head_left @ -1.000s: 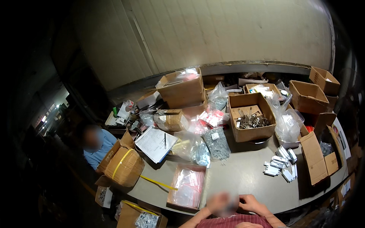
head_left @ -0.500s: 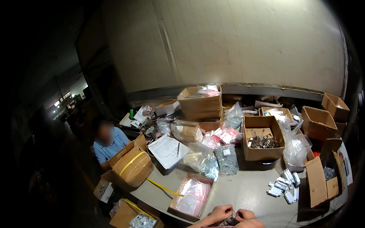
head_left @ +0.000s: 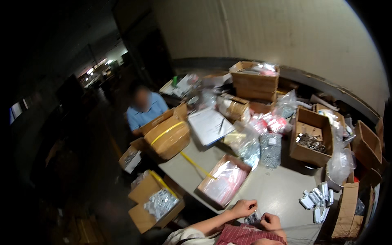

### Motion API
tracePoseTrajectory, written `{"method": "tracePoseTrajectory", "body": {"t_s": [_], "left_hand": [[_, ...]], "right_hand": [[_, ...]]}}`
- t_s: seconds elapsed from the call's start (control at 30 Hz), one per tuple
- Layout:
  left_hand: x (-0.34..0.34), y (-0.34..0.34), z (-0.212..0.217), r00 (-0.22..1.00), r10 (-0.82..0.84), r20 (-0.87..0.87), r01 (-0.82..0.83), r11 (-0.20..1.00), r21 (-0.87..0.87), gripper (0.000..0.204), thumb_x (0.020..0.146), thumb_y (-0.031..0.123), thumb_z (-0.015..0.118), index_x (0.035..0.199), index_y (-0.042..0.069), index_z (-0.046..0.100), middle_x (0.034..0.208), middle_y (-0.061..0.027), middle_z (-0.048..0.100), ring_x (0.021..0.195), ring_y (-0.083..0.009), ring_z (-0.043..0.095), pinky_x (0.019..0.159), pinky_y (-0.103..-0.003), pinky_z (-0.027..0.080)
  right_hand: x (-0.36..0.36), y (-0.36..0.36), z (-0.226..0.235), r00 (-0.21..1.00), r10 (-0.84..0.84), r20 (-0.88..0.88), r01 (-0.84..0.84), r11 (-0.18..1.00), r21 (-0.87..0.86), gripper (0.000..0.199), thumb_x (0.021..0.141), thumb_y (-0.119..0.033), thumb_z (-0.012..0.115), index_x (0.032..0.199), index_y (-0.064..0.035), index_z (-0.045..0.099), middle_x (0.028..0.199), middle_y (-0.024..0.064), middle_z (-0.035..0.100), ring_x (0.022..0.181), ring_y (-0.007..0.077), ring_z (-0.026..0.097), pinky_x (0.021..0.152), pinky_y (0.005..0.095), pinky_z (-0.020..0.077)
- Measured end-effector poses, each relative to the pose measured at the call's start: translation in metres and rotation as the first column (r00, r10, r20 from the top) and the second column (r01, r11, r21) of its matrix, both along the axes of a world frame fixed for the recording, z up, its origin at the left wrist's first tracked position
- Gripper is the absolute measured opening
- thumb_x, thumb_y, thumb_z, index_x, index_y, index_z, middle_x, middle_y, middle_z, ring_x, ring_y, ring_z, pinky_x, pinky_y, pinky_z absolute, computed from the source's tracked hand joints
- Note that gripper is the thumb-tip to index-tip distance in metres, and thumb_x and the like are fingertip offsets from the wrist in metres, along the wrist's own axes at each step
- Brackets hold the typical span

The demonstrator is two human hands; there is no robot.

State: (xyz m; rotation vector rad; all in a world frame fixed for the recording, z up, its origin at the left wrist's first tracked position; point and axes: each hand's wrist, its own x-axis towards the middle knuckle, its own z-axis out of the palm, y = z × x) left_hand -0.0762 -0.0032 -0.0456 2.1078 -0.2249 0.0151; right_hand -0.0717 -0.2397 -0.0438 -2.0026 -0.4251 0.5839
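Note:
My left hand [head_left: 244, 208] is at the table's near edge, its fingers pinched at a small silvery metal part [head_left: 252, 217] that looks like a hinge or bracket piece. Just right of it, my right hand [head_left: 270, 221] is closed with the fingertips turned toward that part; anything inside its fingers is too small to see. An open cardboard box of clear plastic bags [head_left: 225, 182] lies beyond my left hand. A loose pile of similar silvery metal parts [head_left: 316, 199] lies on the table to the right.
Farther back are a carton of metal pieces [head_left: 311, 136], a bag of small hardware [head_left: 270, 151] and a clipboard with paper [head_left: 210, 125]. A taped carton [head_left: 166, 139] stands left, near a seated person in blue [head_left: 146, 111]. Below it, an open box holds bagged parts [head_left: 160, 204].
My view has swung left and down, so the table sits farther right and more of my forearms shows. My hands remain close together around the metal part, with a slightly wider gap between them.

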Motion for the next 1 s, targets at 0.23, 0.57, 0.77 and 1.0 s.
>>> {"method": "tracePoseTrajectory", "body": {"t_s": [0.23,0.57,0.77,1.0], "left_hand": [[-0.021,0.003,-0.005,0.954,-0.253,-0.163,0.060,0.691,-0.721,0.038,0.086,0.018,0.070,0.119,0.002,0.059,0.101,-0.0055,0.068,0.096,-0.0174,0.066,0.088,-0.030,0.050],[-0.082,0.057,-0.012,0.847,0.361,-0.391,-0.531,0.521,-0.669,0.030,0.090,0.031,0.070,0.098,0.002,0.066,0.089,-0.0040,0.067,0.077,-0.0121,0.062,0.070,-0.024,0.048],[-0.153,0.153,-0.005,0.654,0.679,-0.334,-0.327,-0.144,-0.934,0.023,0.096,0.029,0.061,0.101,0.007,0.061,0.077,-0.0018,0.059,0.061,-0.0140,0.056,0.056,-0.027,0.045],[-0.151,0.209,-0.050,0.357,0.917,-0.177,-0.607,0.083,-0.790,0.018,0.099,0.021,0.058,0.108,0.006,0.061,0.083,-0.0022,0.062,0.072,-0.0110,0.058,0.066,-0.025,0.047]], "right_hand": [[0.004,0.011,0.041,0.940,0.171,-0.297,-0.044,0.920,0.390,0.007,0.083,0.004,0.054,0.082,0.0020,0.061,0.075,0.0036,0.062,0.071,0.0116,0.059,0.070,0.0264,0.0496],[0.036,0.040,-0.023,0.958,0.147,-0.247,-0.063,0.946,0.318,0.014,0.083,0.006,0.051,0.089,0.0026,0.063,0.087,0.0065,0.068,0.082,0.0146,0.063,0.078,0.0273,0.0501],[0.029,0.028,-0.043,0.963,0.172,-0.206,-0.062,0.890,0.451,0.019,0.081,0.010,0.046,0.089,0.0012,0.062,0.086,0.0051,0.066,0.079,0.0124,0.060,0.075,0.0252,0.0471],[0.028,0.035,-0.055,0.998,0.034,-0.058,-0.007,0.911,0.411,0.015,0.081,0.005,0.049,0.086,0.0027,0.063,0.085,0.0075,0.067,0.074,0.0118,0.059,0.069,0.0255,0.0491]]}}
